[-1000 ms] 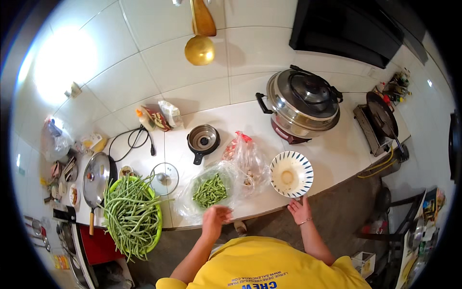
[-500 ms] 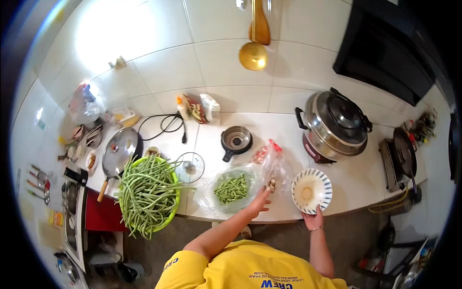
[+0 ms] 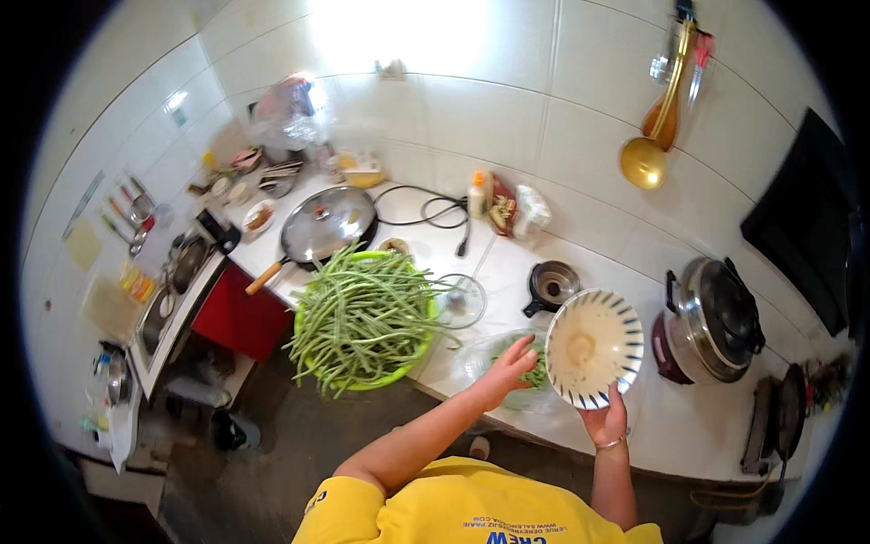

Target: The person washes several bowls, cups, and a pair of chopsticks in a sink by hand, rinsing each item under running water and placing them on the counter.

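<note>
My right hand (image 3: 605, 421) grips a white bowl (image 3: 600, 319) with dark stripes around its rim; the thumb lies over the near edge. The bowl is lifted above the counter and its inside faces me, with a brownish stain at the bottom. Just left of it, my left hand (image 3: 509, 375) holds nothing, its fingers apart, over a clear plastic bag (image 3: 473, 360). Cut green beans (image 3: 536, 370) show in that bag, partly hidden by the hand and bowl. Farther left, long green beans (image 3: 362, 313) are heaped in a bright green basin (image 3: 419, 357).
A glass lid (image 3: 464, 304) lies beside the basin, near a small dark-handled metal pot (image 3: 551, 285). At the right stands a steel cooker (image 3: 707, 317). A lidded pan (image 3: 326, 225) sits at the back left, its wooden handle (image 3: 266, 278) pointing toward me. A black cable (image 3: 426, 220) lies along the wall.
My view has swung left. My right hand has raised the bowl closer and moved it toward my left hand, covering part of the bagged beans. My left hand stays open.
</note>
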A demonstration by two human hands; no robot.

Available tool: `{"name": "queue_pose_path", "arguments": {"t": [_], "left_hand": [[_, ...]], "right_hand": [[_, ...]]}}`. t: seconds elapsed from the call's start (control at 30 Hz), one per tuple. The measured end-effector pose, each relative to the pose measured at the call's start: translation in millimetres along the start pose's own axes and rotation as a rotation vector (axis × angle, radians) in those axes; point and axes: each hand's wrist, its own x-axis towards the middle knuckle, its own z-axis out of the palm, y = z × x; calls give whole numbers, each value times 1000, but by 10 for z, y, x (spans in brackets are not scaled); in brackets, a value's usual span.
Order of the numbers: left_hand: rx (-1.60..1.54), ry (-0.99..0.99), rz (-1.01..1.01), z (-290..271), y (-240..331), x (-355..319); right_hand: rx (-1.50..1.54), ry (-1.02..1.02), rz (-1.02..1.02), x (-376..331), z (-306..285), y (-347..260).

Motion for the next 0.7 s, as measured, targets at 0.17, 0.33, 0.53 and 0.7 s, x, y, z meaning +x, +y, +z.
{"name": "queue_pose_path", "arguments": {"t": [0.17, 0.33, 0.53, 0.7], "left_hand": [[-44, 208, 149, -589, 368, -768], [-145, 400, 325, -1338, 614, -1618], [-352, 659, 416, -2158, 834, -2792], [-440, 753, 421, -2764, 849, -3618]], "right_hand": [[-36, -165, 171, 331, 952, 678], [-40, -324, 379, 447, 1877, 1581], [-208, -444, 549, 317, 2845, 2760], [-262, -505, 660, 244, 3258, 3744]]}}
